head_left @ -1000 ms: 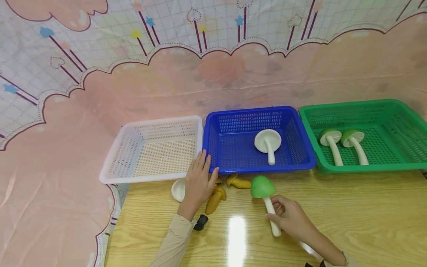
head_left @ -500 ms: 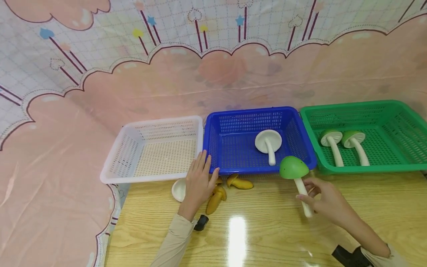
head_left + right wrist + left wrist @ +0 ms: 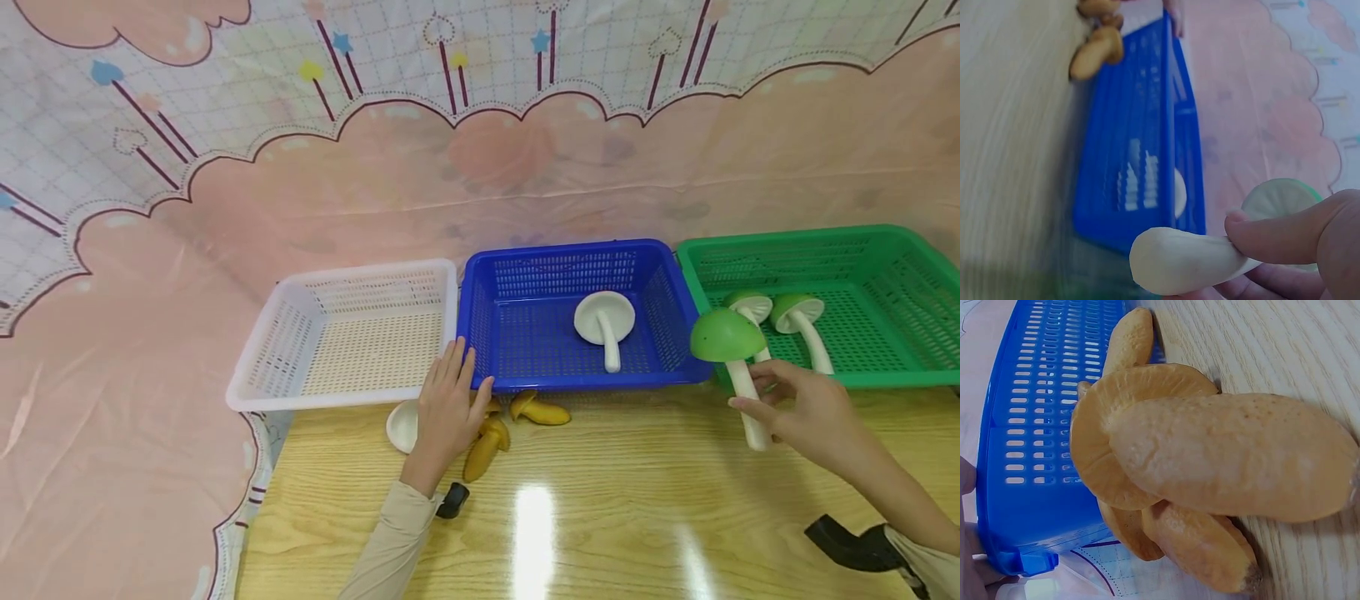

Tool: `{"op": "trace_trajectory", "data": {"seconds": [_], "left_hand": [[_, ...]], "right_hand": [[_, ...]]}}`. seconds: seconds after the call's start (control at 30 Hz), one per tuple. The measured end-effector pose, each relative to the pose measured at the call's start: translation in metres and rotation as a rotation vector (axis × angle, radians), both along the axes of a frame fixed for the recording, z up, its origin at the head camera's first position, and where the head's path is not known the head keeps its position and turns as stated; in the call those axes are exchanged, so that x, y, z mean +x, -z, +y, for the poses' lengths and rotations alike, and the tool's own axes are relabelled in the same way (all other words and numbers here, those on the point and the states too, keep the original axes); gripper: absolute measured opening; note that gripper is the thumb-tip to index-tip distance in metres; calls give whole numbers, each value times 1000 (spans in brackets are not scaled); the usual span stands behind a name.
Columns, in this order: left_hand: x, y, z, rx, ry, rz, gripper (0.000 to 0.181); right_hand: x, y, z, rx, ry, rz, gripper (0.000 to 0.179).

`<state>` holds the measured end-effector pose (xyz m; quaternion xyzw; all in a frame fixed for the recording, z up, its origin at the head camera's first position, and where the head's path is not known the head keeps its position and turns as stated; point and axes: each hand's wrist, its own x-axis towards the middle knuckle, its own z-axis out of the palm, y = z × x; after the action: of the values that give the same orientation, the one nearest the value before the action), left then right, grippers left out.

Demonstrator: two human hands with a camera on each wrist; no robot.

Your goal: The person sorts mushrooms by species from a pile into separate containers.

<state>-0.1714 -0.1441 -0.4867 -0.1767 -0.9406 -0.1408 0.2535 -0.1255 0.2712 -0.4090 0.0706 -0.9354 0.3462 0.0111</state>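
Note:
My right hand (image 3: pixel 806 412) pinches the white stem of a green-capped toy mushroom (image 3: pixel 726 335) between thumb and fingers. The cap hovers over the near left corner of the green basket (image 3: pixel 900 379); two more green-capped mushrooms (image 3: pixel 801 317) lie inside that basket. My left hand (image 3: pixel 447 408) rests with straight fingers on the near left corner of the blue basket (image 3: pixel 585 381). Several brown toy mushrooms (image 3: pixel 1222 456) lie beside and under the left hand. A white mushroom (image 3: pixel 606 318) lies in the blue basket.
A white basket (image 3: pixel 337 403) stands left of the blue one. Another white cap (image 3: pixel 402 427) shows on the wooden table (image 3: pixel 622 517), partly hidden by the left hand. A patterned pink cloth (image 3: pixel 375 200) hangs behind the baskets.
My right hand has carried the green-capped mushroom to the right and farther away, from in front of the blue basket to the green basket's near left corner. The left hand has stayed put.

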Motion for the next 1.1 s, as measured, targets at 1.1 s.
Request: {"op": "trace_trajectory", "data": {"seconds": [1.1], "left_hand": [[-5, -3, 2, 26, 9, -27, 57]], "right_hand": [[-100, 8, 136, 303, 192, 6, 47]]}}
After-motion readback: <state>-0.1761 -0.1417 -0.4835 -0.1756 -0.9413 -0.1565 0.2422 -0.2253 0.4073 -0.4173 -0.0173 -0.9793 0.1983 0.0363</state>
